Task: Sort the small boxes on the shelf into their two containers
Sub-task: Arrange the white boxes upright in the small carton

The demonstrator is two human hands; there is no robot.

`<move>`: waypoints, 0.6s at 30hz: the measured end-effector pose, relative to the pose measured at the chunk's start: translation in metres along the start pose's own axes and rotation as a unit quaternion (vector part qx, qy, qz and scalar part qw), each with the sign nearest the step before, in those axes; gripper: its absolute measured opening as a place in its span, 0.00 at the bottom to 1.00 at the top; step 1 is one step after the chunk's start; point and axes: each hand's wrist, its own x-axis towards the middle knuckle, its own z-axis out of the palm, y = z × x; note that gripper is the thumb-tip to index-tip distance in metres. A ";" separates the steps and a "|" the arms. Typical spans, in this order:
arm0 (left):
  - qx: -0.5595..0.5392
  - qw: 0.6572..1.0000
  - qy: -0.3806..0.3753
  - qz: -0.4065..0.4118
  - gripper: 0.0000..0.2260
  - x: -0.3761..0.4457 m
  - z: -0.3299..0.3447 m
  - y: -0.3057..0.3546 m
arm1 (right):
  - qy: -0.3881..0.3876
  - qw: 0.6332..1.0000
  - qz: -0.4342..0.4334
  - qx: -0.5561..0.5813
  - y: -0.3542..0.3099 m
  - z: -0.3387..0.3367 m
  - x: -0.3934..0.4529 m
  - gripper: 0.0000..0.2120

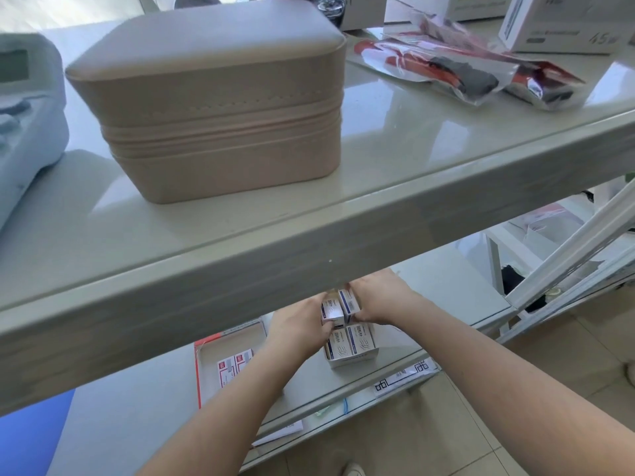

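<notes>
On the lower shelf (pixel 446 280), my left hand (pixel 299 324) grips a small white box with blue print (pixel 330 309). My right hand (pixel 378 298) holds a second such box (pixel 349 302) pressed against the first. Both boxes hover just above a small white container (pixel 354 359) that holds more blue-print boxes (pixel 350 341). Left of it lies a red-edged tray (pixel 197 369) with two red-print boxes (pixel 233 367) inside; my left forearm covers part of it. The upper shelf's front edge hides the far part of the lower shelf.
The upper shelf (pixel 309 235) carries a beige zip case (pixel 213 108), a pale blue device (pixel 27 108) at the left, foil packets (pixel 464 70) and a white carton (pixel 563 25). Papers (pixel 405 372) lie under the lower shelf's glass. Tiled floor lies below at the right.
</notes>
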 end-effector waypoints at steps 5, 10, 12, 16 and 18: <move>0.012 0.998 -0.043 -0.035 0.11 0.009 0.000 0.000 | -0.011 0.999 -0.023 -0.019 -0.003 -0.006 -0.003 0.18; 0.010 0.998 -0.047 -0.027 0.11 0.009 0.000 0.003 | 0.016 0.998 -0.062 -0.023 -0.010 -0.011 -0.003 0.21; 0.010 0.998 -0.048 -0.030 0.11 0.009 0.001 0.002 | 0.024 0.997 -0.072 -0.018 -0.013 -0.012 -0.005 0.19; 0.008 0.999 -0.039 -0.028 0.12 0.009 0.003 -0.001 | 0.023 0.996 -0.080 -0.014 -0.017 -0.015 -0.010 0.14; 0.002 0.999 -0.033 -0.028 0.12 0.009 0.005 -0.003 | 0.017 0.997 -0.073 0.005 -0.017 -0.022 -0.013 0.13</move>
